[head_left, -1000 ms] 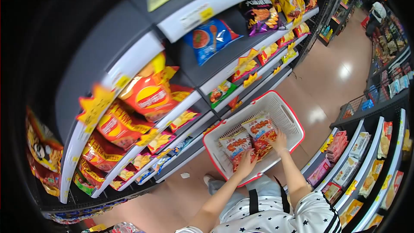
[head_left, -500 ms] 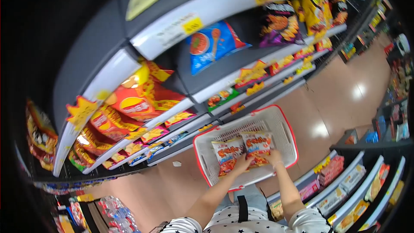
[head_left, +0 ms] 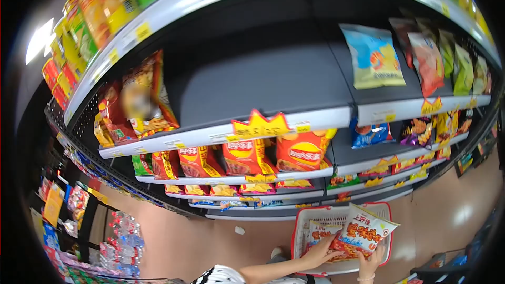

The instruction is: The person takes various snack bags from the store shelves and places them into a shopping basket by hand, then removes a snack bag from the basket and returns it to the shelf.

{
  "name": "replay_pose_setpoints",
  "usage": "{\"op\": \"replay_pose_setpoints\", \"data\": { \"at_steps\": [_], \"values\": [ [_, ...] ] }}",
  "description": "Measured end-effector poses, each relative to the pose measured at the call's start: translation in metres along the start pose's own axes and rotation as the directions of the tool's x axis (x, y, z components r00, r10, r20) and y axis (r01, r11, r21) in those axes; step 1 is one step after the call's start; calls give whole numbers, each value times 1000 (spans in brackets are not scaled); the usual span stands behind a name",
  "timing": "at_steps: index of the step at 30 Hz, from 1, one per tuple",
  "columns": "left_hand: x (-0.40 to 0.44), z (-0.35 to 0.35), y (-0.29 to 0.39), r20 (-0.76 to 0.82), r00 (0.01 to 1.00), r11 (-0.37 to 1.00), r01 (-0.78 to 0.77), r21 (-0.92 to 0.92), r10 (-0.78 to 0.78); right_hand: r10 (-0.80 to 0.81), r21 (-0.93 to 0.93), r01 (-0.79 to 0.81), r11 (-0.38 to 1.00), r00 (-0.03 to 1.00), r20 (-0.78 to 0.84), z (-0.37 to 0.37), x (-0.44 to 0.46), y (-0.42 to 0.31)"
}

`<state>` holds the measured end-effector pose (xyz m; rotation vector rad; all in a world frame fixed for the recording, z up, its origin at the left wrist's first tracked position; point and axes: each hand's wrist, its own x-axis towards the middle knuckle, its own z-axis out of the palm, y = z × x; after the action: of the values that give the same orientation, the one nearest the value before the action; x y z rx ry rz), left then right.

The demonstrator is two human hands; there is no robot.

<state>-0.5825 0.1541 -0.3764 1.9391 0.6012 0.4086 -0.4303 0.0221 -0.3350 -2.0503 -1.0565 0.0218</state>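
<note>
A white and red snack bag is held tilted above the shopping basket, between my two hands. My left hand grips its lower left edge, fingers closed on the packet. On the lower right edge, my right hand holds it with fingers bent round the corner. A second, similar snack bag lies inside the basket, partly covered by the first bag and my left hand. The basket is white with a red rim and sits low in front of me.
A long shelf unit curves across the view. Red chip bags line a lower shelf, pastel bags stand at right, and canisters sit at upper left. Bottled drinks stand at lower left on the tiled floor.
One snack bag has been lifted up from the basket by both hands. My view has tilted up toward the higher shelves, and the basket now appears lower and further right.
</note>
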Motion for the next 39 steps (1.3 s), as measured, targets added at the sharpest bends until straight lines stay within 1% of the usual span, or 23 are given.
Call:
{"op": "replay_pose_setpoints", "data": {
  "at_steps": [1,2,3,4,5,7,9,11,14,15,17,18,19,20,21,23,24,31,33,35,37,38,39],
  "values": [
    [-5,-26,17,-97,995,1000,-9,-11,8,-30,-13,29,999,999,-16,0,12,-23],
    [-8,-54,33,-116,993,999,-36,-20,33,-150,31,152,988,986,-72,1,26,-50],
    [-12,-85,50,-220,969,994,-107,35,113,-261,69,271,960,957,-127,5,37,-76],
    [-17,-114,60,-314,931,982,-164,97,186,-293,50,312,949,928,-231,14,47,-101],
    [-23,-139,63,-383,892,964,-173,202,240,-306,41,324,945,923,-234,20,60,-119],
    [-21,-200,85,-467,759,878,-291,381,454,-460,9,497,868,809,-366,34,85,-158],
    [-15,-258,108,-488,644,779,-292,555,589,-260,294,379,877,891,-372,50,114,-200],
    [-7,-314,144,-491,544,671,-192,716,680,-435,242,565,789,791,-430,40,160,-291],
    [24,-380,162,-494,346,550,-82,831,798,-356,514,509,691,858,-371,61,213,-367],
    [32,-397,165,-518,351,572,-65,818,780,-312,614,464,638,886,-344,70,228,-384],
    [44,-422,165,-543,346,595,-60,801,765,-363,581,515,630,857,-366,86,252,-414],
    [50,-431,161,-578,314,608,5,794,753,-369,570,524,633,851,-373,96,265,-424],
    [55,-439,157,-611,279,619,71,782,741,-429,485,574,660,818,-384,108,276,-433],
    [58,-444,152,-663,297,658,133,742,687,-486,398,618,678,783,-388,116,283,-436],
    [60,-446,151,-661,294,658,127,743,690,-486,393,620,679,781,-393,120,284,-439],
    [65,-447,149,-641,271,609,203,767,718,-397,237,475,847,863,-312,127,287,-445],
    [64,-446,149,-644,298,579,283,765,705,-387,155,429,890,890,-241,124,286,-445],
    [64,-447,149,-659,299,624,215,751,690,-336,87,375,923,895,-292,127,285,-445],
    [64,-447,148,-649,278,630,164,759,708,-386,101,472,876,811,-439,127,288,-441],
    [66,-447,145,-607,189,589,148,795,772,-419,181,624,760,684,-597,125,288,-433],
    [70,-448,141,-577,154,568,103,817,802,-360,260,749,609,553,-751,124,277,-423],
    [73,-450,138,-560,133,550,101,829,818,-375,182,748,638,508,-776,123,263,-415],
    [75,-451,136,-539,106,530,103,842,836,-282,373,690,620,639,-715,121,237,-407]
  ]
}}
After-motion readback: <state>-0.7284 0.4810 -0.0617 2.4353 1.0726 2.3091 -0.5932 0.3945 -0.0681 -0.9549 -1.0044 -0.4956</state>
